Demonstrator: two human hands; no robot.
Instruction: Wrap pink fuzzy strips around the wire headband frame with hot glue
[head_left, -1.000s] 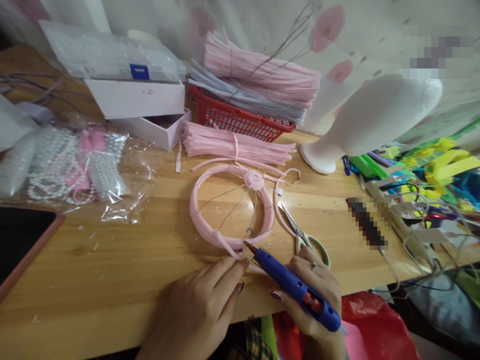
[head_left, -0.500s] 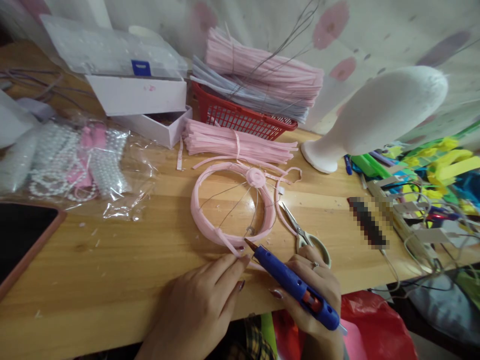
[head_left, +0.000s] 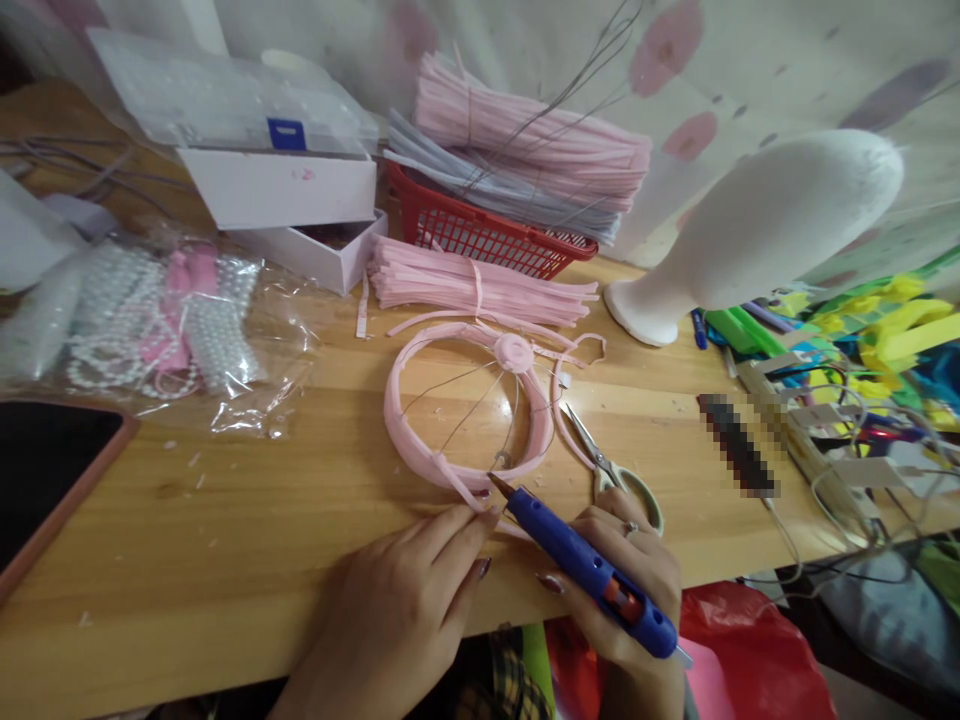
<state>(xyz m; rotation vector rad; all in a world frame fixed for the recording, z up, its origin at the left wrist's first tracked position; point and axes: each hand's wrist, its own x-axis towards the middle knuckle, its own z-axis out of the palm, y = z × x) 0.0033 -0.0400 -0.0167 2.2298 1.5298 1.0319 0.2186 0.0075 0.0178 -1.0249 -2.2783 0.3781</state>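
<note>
A pink-wrapped ring (head_left: 394,420) lies on the wooden table, with thin wires crossing its inside and a coiled pink rosette (head_left: 514,353) on its far edge. A pink fuzzy strip (head_left: 456,482) runs off the ring's near side to my left hand (head_left: 420,570), whose fingers are closed on it. My right hand (head_left: 626,570) is wrapped around a blue hot glue pen (head_left: 562,545). The pen's brown tip points at the ring's near edge beside the strip; whether it touches cannot be told. Scissors (head_left: 606,465) lie just beyond my right hand.
Behind the ring lie a pink strip bundle (head_left: 480,280) and a red basket (head_left: 480,225) with more bundles. A white foam head (head_left: 757,230) stands right of them. Bagged pearl strings (head_left: 165,320), a phone (head_left: 52,480) and white boxes (head_left: 285,190) occupy the left; a power strip (head_left: 810,445) lies right.
Almost nothing differs. The whole view has shifted very slightly, while both hands, the pen and the ring keep nearly the same positions.
</note>
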